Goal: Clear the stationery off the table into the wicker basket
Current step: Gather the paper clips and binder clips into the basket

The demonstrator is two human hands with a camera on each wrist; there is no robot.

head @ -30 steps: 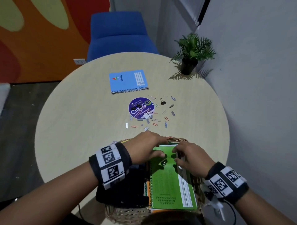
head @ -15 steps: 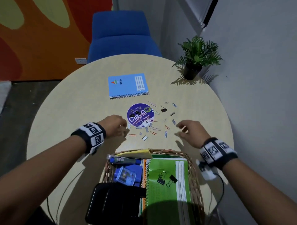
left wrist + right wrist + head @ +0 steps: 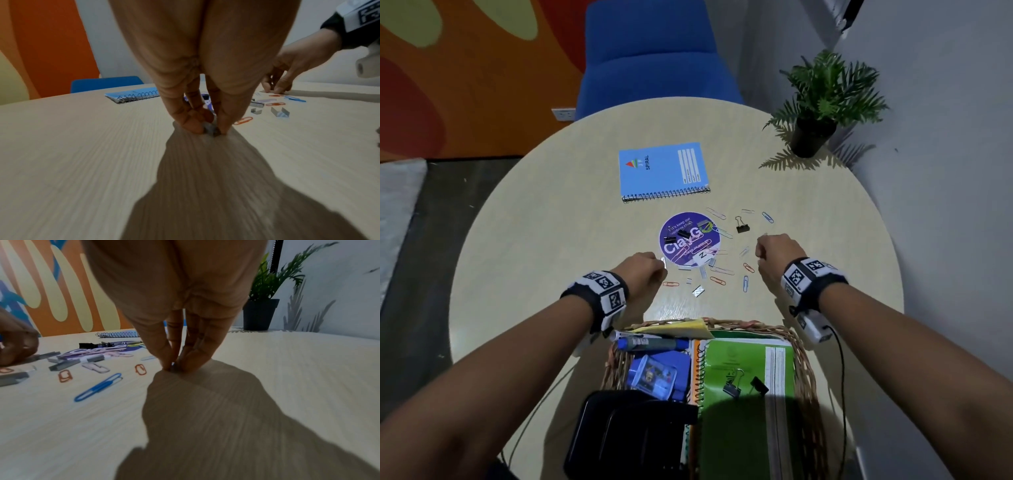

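My left hand (image 3: pixel 660 268) (image 3: pixel 211 129) reaches down to the table and pinches a grey staple strip (image 3: pixel 210 128) just left of the round purple card (image 3: pixel 690 238). On the right of the scatter, my right hand (image 3: pixel 762 241) (image 3: pixel 173 368) pinches a small metallic piece (image 3: pixel 173 365) against the tabletop; what it is I cannot tell. Several paper clips (image 3: pixel 745 283) and staple strips (image 3: pixel 698 291) lie between the hands. A black binder clip (image 3: pixel 742 226) and a blue spiral notebook (image 3: pixel 662 171) lie farther back. The wicker basket (image 3: pixel 803 346) stands at the near edge.
The basket holds a green notebook (image 3: pixel 750 370) with two binder clips on it, a blue marker (image 3: pixel 650 343) and a black case (image 3: pixel 633 435). A potted plant (image 3: pixel 822 102) stands at the table's far right by the wall. A blue chair (image 3: pixel 654 58) is behind the table.
Both hands left the basket, moved forward over the table and came down at the scatter. The left now pinches a staple strip, the right a small piece.
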